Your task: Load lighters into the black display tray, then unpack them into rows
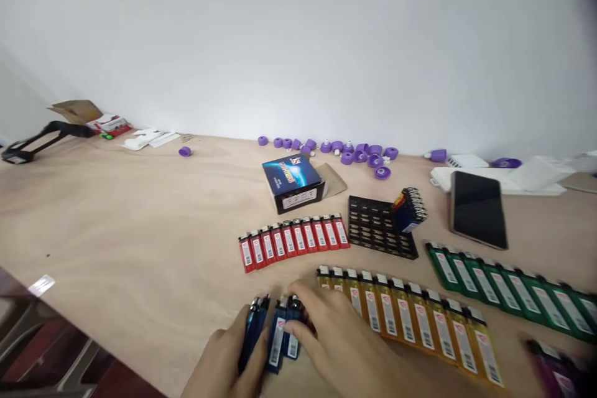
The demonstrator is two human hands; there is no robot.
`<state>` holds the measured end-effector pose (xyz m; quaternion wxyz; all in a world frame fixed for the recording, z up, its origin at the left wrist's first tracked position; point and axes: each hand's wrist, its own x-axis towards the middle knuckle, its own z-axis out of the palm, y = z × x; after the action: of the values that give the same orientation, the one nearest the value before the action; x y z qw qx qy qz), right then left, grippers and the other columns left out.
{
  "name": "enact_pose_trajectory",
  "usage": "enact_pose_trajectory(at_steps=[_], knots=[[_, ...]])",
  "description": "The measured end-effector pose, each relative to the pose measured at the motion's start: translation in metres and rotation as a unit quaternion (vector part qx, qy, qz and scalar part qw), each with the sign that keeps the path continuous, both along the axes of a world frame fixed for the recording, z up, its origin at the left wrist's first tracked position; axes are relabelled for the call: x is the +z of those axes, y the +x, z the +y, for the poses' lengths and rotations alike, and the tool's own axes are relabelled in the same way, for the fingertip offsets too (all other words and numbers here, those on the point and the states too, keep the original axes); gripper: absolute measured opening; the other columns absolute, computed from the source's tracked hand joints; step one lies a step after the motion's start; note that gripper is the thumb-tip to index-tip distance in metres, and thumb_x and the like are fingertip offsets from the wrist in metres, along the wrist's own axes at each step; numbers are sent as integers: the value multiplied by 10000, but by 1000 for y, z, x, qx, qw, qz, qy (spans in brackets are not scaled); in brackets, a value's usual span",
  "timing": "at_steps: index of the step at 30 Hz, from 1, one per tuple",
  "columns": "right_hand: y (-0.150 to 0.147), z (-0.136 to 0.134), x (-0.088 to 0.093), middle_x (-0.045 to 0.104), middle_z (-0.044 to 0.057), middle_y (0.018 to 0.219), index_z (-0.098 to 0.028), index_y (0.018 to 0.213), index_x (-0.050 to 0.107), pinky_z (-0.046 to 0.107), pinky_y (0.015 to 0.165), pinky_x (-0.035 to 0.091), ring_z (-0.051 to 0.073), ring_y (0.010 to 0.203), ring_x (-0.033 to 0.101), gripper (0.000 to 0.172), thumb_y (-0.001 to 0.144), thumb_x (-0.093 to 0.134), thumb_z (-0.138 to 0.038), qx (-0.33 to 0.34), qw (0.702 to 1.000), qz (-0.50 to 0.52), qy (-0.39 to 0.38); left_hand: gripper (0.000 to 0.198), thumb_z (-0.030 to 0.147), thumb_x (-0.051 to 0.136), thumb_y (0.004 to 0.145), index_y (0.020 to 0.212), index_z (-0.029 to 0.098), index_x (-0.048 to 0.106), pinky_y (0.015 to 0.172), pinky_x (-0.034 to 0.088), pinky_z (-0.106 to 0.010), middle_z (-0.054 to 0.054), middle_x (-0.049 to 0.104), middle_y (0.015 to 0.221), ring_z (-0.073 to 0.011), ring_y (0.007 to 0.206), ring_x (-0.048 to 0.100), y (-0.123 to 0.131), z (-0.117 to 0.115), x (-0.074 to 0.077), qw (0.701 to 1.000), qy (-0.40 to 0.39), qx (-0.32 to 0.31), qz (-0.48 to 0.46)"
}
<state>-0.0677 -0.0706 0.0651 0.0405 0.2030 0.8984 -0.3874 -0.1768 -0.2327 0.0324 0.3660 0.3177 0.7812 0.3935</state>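
My left hand [224,360] and my right hand [340,342] sit at the near table edge around a small bunch of blue lighters [275,333]. The left hand grips one blue lighter from its left side. My right hand's fingers curl over the tops of the other blue lighters. Just right of them lies a row of yellow lighters [410,317]. Behind stands a row of red lighters [293,239], and a row of green lighters [508,289] runs to the right.
A black slotted tray [380,227] holds several lighters at its right end. Behind it sit a dark blue box [293,181], scattered purple caps [345,152] along the wall, and a phone [478,208]. Purple lighters [559,370] lie blurred at the bottom right.
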Motion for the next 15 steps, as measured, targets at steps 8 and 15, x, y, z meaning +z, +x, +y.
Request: enact_pose_trajectory(at_steps=[8, 15], knots=[[-24, -14, -10, 708, 117, 1019, -159, 1233, 600, 421, 807, 541, 306, 970, 695, 297, 947, 537, -113, 19, 998, -53, 13, 209, 391, 417, 917, 920, 233, 553, 626, 495, -309, -28, 701, 680, -220, 573, 661, -5, 3, 3, 987, -101, -46, 115], [-26, -19, -27, 717, 97, 932, -167, 1295, 553, 361, 722, 562, 268, 865, 713, 357, 941, 540, -119, 13, 999, -29, 8, 230, 404, 407, 948, 865, 230, 533, 480, 459, -254, 41, 591, 510, -152, 413, 535, -18, 2, 14, 996, -86, -31, 22]])
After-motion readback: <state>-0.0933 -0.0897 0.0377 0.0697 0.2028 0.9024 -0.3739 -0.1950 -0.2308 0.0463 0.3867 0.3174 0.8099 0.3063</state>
